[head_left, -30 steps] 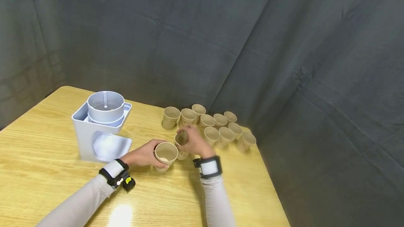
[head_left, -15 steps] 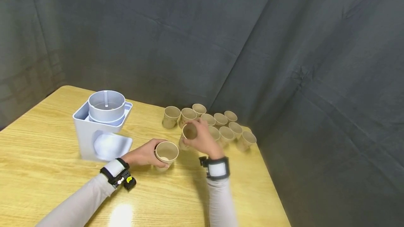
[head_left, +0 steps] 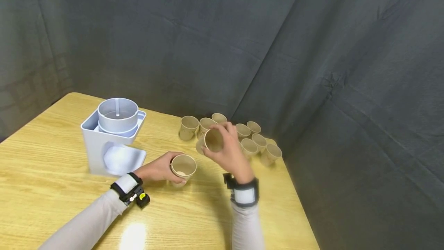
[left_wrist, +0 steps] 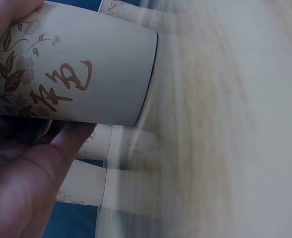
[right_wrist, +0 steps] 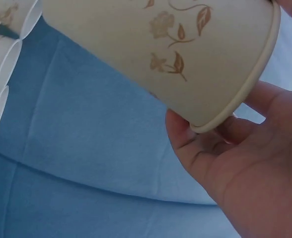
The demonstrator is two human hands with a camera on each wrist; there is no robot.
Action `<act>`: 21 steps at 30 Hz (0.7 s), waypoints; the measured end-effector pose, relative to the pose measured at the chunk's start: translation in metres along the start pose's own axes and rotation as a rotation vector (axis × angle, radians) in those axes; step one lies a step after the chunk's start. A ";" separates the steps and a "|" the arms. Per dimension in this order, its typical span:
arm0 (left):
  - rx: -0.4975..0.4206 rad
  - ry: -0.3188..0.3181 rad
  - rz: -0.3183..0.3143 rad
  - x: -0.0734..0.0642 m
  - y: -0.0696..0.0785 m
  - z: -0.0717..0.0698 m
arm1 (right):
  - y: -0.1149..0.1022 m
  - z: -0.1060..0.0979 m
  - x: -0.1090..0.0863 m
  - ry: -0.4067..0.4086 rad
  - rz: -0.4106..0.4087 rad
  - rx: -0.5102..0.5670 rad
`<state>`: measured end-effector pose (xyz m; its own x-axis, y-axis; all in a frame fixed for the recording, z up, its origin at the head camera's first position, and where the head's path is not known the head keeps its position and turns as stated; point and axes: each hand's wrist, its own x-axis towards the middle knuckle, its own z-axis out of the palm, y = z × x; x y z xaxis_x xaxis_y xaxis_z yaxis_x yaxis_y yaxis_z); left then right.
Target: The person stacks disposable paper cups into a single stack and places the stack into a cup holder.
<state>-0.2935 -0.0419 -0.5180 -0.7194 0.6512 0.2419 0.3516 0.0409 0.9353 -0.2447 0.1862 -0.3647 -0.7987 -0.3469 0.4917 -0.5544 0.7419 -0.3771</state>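
Observation:
My left hand (head_left: 160,169) grips an upright paper cup (head_left: 184,162) near the middle of the wooden table; its open mouth faces up. In the left wrist view this cup (left_wrist: 86,59) is pale, with brown flowers and lettering, and the fingers and thumb wrap its sides. A second paper cup (head_left: 213,140) is in my right hand (head_left: 232,155), raised off the table and tilted, held close to its rim. Flower print shows on that cup (right_wrist: 185,59) in the right wrist view, where the fingertips pinch the rolled rim. A pale round shape beside it is partly covered.
Several more paper cups (head_left: 250,146) stand upright in a loose group at the back right, some hidden behind my right hand. A white box-shaped appliance (head_left: 93,153) with a round grey tub (head_left: 117,125) on top stands left. Dark cloth (head_left: 166,49) hangs behind the table (head_left: 166,219).
My right hand has lifted its cup and carried it up and to the right, from beside the left hand's cup to in front of the group. The left hand stays put.

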 end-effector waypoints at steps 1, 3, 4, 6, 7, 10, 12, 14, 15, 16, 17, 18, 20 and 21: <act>-0.001 -0.001 -0.001 0.000 0.000 0.000 | -0.002 -0.001 -0.001 0.005 -0.015 -0.001; -0.002 -0.004 -0.001 0.000 0.000 0.000 | -0.008 -0.002 -0.002 0.010 -0.036 -0.002; -0.002 -0.005 -0.002 0.000 0.000 0.000 | -0.010 -0.002 -0.003 0.010 -0.047 -0.003; -0.001 -0.007 -0.002 0.000 0.000 0.000 | -0.014 -0.002 -0.003 0.003 -0.067 -0.009; 0.000 -0.008 -0.001 0.001 0.000 0.000 | -0.015 -0.001 -0.003 -0.004 -0.078 -0.007; -0.002 -0.014 0.002 0.001 0.000 -0.001 | -0.019 0.001 -0.003 -0.037 -0.099 0.009; -0.007 -0.020 0.003 0.002 0.000 -0.001 | -0.021 0.003 -0.003 -0.064 -0.103 0.024; -0.008 -0.025 0.003 0.002 0.000 -0.001 | -0.022 0.005 -0.002 -0.093 -0.102 0.023; -0.008 -0.028 0.003 0.002 0.000 -0.001 | -0.022 0.006 -0.002 -0.108 -0.100 0.020; -0.009 -0.031 0.003 0.002 0.000 -0.001 | -0.023 0.008 -0.002 -0.124 -0.100 0.016; -0.009 -0.033 0.003 0.002 0.000 -0.001 | -0.023 0.009 -0.002 -0.138 -0.101 0.012; -0.008 -0.034 0.003 0.002 0.000 -0.001 | -0.023 0.010 -0.002 -0.153 -0.102 0.002; -0.008 -0.038 0.005 0.002 0.000 -0.001 | -0.023 0.012 -0.002 -0.183 -0.104 -0.018; -0.008 -0.039 0.005 0.002 0.000 0.000 | -0.022 0.013 -0.002 -0.195 -0.103 -0.027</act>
<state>-0.2952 -0.0409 -0.5177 -0.6935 0.6805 0.2365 0.3505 0.0318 0.9360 -0.2338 0.1626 -0.3675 -0.7697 -0.5243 0.3642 -0.6310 0.7110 -0.3102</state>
